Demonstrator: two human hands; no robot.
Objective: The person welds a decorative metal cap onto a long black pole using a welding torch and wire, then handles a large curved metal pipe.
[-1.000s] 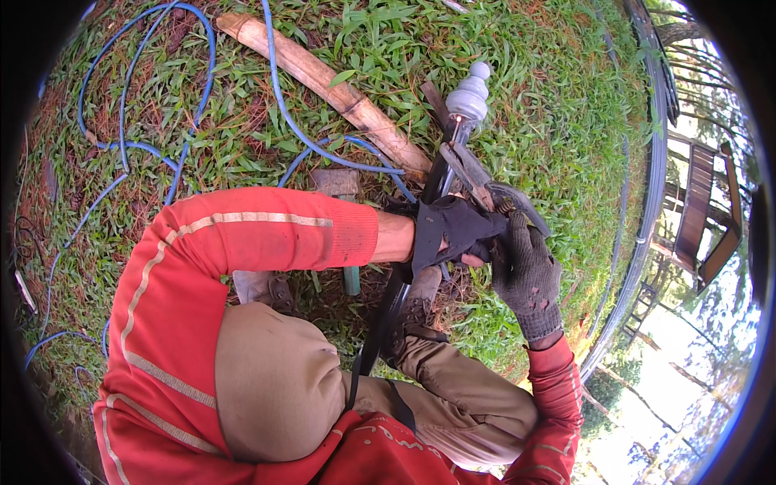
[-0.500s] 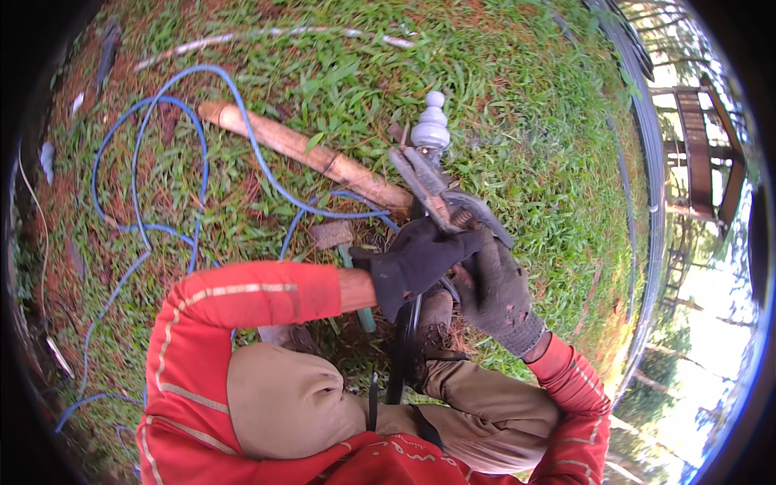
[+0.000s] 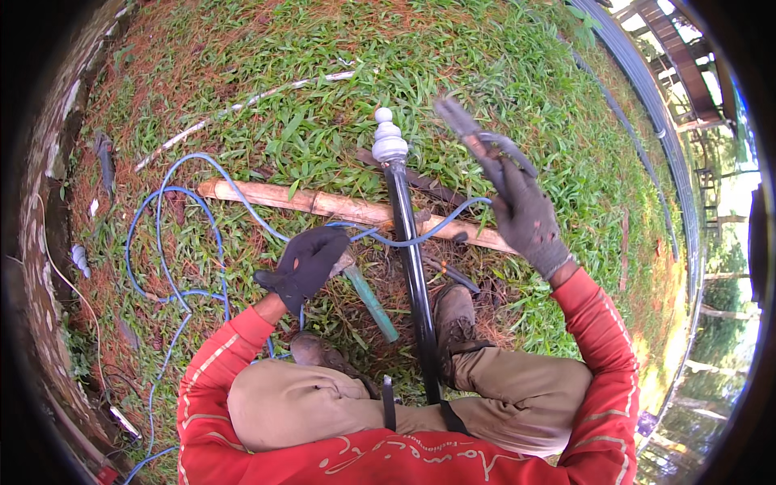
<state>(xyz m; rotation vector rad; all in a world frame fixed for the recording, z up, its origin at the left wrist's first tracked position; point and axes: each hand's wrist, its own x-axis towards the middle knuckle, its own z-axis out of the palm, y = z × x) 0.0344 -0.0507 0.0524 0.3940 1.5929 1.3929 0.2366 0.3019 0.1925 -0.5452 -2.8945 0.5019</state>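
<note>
My right hand (image 3: pixel 529 214), in a worn grey glove, grips a grey long-jawed clamp (image 3: pixel 477 145) raised to the right of a black metal post (image 3: pixel 415 291). The blue cable (image 3: pixel 436 234) crosses over the post toward that hand. The post lies lengthwise between my legs, with a pale grey rounded finial (image 3: pixel 390 147) at its far end. On the left, my dark-gloved left hand (image 3: pixel 307 265) hovers with its fingers bent together, their undersides hidden. Just beside it, a green-handled hammer (image 3: pixel 372 305) lies on the ground, its head partly covered by the glove.
A length of split bamboo (image 3: pixel 283 196) lies crosswise beneath the post. Beyond it, a thin whitish stick (image 3: pixel 242 107) rests in the grass. Blue cable loops spread at left. Long dark pipes (image 3: pixel 647 89) run along the right, and a stone edge (image 3: pixel 61 186) borders the left.
My hands, together at the clamp before, have come apart: the left moved left toward the hammer, the right carried the clamp rightward. More of the post now shows.
</note>
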